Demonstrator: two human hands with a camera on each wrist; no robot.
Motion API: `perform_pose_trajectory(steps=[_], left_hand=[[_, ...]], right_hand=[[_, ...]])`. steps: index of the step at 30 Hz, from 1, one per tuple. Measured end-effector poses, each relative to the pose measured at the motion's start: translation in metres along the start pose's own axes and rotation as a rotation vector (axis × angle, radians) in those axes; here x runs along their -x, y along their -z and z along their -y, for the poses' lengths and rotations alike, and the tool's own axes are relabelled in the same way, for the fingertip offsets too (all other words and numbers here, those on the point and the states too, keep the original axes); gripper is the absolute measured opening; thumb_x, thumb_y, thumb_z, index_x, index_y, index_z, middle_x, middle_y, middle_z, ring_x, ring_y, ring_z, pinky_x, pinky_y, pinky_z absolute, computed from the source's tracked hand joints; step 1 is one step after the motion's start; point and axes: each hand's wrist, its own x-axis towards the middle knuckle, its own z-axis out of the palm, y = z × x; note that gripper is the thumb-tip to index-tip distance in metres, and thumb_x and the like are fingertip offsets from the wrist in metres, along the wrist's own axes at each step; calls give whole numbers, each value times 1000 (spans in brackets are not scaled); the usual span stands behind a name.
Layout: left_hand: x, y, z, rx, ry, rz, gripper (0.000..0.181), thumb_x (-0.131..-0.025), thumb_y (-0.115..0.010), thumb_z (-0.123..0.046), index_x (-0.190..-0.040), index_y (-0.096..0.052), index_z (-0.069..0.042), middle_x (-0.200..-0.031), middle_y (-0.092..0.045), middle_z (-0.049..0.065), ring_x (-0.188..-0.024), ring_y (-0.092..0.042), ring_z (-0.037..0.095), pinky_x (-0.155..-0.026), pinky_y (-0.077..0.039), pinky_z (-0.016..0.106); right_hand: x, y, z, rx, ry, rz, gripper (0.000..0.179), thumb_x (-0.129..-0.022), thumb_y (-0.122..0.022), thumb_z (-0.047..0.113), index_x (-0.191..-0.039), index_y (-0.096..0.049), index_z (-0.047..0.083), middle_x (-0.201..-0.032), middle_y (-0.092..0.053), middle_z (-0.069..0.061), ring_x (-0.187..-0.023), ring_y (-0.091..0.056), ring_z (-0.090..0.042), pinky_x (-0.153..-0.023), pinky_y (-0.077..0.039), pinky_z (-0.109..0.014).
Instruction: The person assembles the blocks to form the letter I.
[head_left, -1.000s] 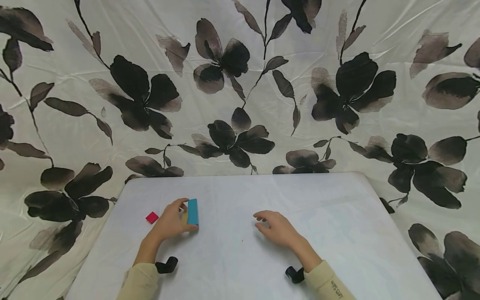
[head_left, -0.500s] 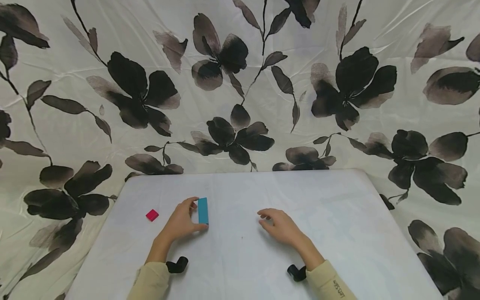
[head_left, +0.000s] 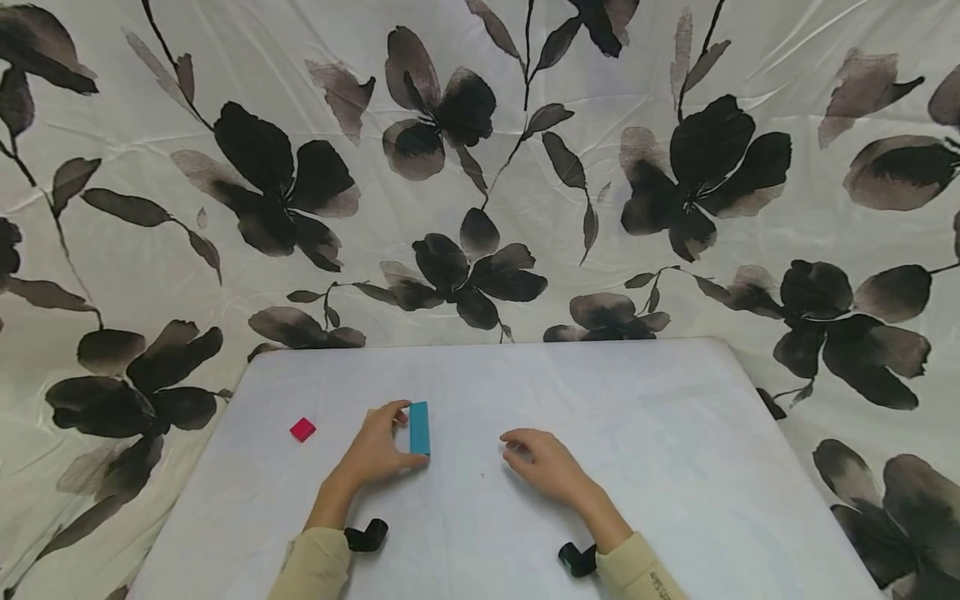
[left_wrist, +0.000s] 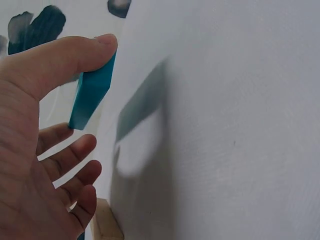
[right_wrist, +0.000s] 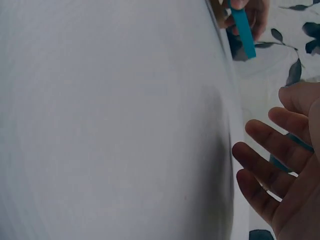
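Observation:
My left hand (head_left: 377, 448) pinches a flat, oblong blue block (head_left: 419, 428) by its ends, thumb at the near end and index fingertip at the far end. In the left wrist view, the blue block (left_wrist: 95, 90) is raised off the white surface and casts a shadow on it. The other fingers are loosely bent below. Past them, part of a light wooden block (left_wrist: 106, 220) shows; in the head view my left hand hides it. My right hand (head_left: 550, 465) hovers over the table to the right, fingers relaxed, holding nothing.
A small red block (head_left: 303, 430) lies on the white table (head_left: 465, 533), left of my left hand. Each wrist carries a black camera, such as the left wrist camera (head_left: 367, 536). A floral cloth (head_left: 570, 50) hangs behind the table's far edge.
My left hand has carried the blue block to the right, away from the red block. A yellowish piece seen beside it earlier is now out of sight. My right hand has shifted slightly.

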Motion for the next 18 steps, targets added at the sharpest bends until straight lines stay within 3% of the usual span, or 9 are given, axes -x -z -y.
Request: perform_pose_trajectory(steps=[18], left_hand=[[0, -17, -16, 2, -7, -2, 98, -61, -90, -43, -140, -45, -8, -113, -56, 3, -107, -50, 24, -94, -43, 47]], right_hand=[[-10, -15, 11, -10, 10, -21, 31, -97, -60, 26, -124, -64, 10, -110, -66, 3, -99, -60, -12, -82, -49, -35]])
